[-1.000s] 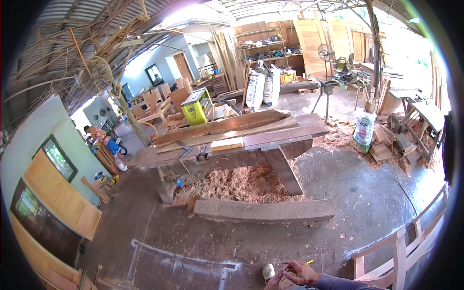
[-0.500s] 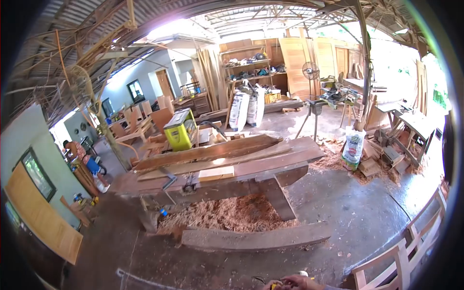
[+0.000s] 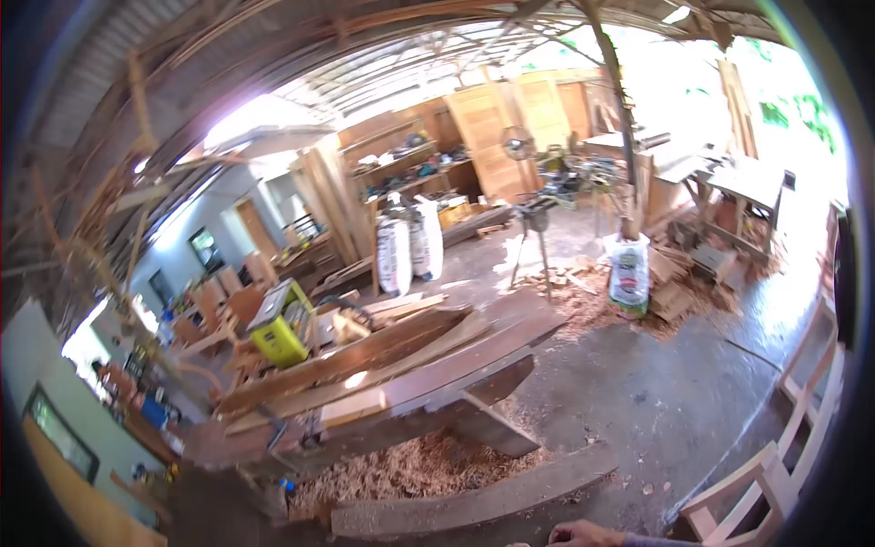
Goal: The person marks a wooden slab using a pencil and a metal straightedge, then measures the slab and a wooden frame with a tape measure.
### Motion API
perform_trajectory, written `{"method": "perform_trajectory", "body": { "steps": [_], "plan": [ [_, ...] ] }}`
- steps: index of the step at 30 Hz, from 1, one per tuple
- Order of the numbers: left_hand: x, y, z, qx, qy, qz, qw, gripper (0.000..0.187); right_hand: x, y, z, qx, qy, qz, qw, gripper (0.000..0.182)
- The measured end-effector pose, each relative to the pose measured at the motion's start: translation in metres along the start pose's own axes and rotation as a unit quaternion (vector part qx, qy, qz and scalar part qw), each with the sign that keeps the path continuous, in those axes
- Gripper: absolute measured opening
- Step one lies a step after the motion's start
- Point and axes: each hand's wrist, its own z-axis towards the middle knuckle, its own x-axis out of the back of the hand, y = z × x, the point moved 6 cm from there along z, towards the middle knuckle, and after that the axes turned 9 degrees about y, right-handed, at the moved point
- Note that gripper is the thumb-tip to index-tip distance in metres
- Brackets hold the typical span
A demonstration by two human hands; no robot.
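Note:
Only the top of my right hand (image 3: 581, 532) shows, at the very bottom edge, with a grey sleeve (image 3: 652, 541) running off to the right. Its fingers and whatever it may hold are cut off by the frame. My left hand is out of view. The nearest thing to the hand is a long thick wooden slab (image 3: 474, 501) lying on the concrete floor just ahead. Beyond it stands a heavy dark workbench (image 3: 474, 365) stacked with long planks (image 3: 355, 360) and a short pale board (image 3: 354, 407).
Sawdust (image 3: 410, 465) is piled under the bench. A pale wooden chair frame (image 3: 775, 465) stands at the right. A yellow-green machine (image 3: 278, 328), white sacks (image 3: 408, 251), a printed sack (image 3: 629, 278), a saw on a stand (image 3: 538, 214) and shelves lie farther back. A person (image 3: 114, 383) works at far left.
The view has tilted up and to the right, so the bench has slid down and left. Both hands with the pencil and white object have dropped out of frame, except the right hand's top.

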Motion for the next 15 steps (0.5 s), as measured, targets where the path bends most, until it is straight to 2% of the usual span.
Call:
{"method": "perform_trajectory", "body": {
  "steps": [1,2,3,5,6,8,10,12,15],
  "plan": [
    [0.006,0.015,0.023,0.032,-0.015,-0.005,0.999,0.069,0.029,-0.014,0.003,0.022,0.033,0.067,0.997,0.023],
    [0.012,0.030,0.045,0.065,-0.030,-0.009,0.997,0.078,0.051,0.016,0.010,-0.033,0.013,-0.008,0.999,0.040],
    [0.016,0.048,0.066,0.101,-0.036,-0.020,0.994,0.087,0.081,0.002,0.009,-0.041,0.045,0.003,0.998,0.041],
    [0.008,0.085,0.110,0.085,-0.083,0.046,0.992,0.090,0.132,-0.004,0.001,-0.011,0.111,-0.021,0.994,0.038],
    [0.005,0.093,0.130,0.075,-0.106,0.084,0.988,0.091,0.158,-0.004,-0.006,-0.046,0.149,0.010,0.988,0.037],
    [-0.015,0.076,0.168,0.068,-0.122,0.117,0.983,0.092,0.200,-0.001,-0.029,-0.112,0.227,0.077,0.964,0.034],
    [-0.042,0.056,0.201,0.059,-0.139,0.122,0.981,0.090,0.236,0.018,-0.051,-0.091,0.330,0.207,0.917,0.031],
    [-0.062,0.053,0.221,0.044,-0.143,0.091,0.985,0.087,0.272,0.013,-0.078,-0.056,0.435,0.170,0.882,0.028],
    [-0.076,0.063,0.243,0.027,-0.158,0.056,0.986,0.082,0.294,-0.013,-0.098,-0.053,0.500,0.098,0.859,0.015]
  ]
}}
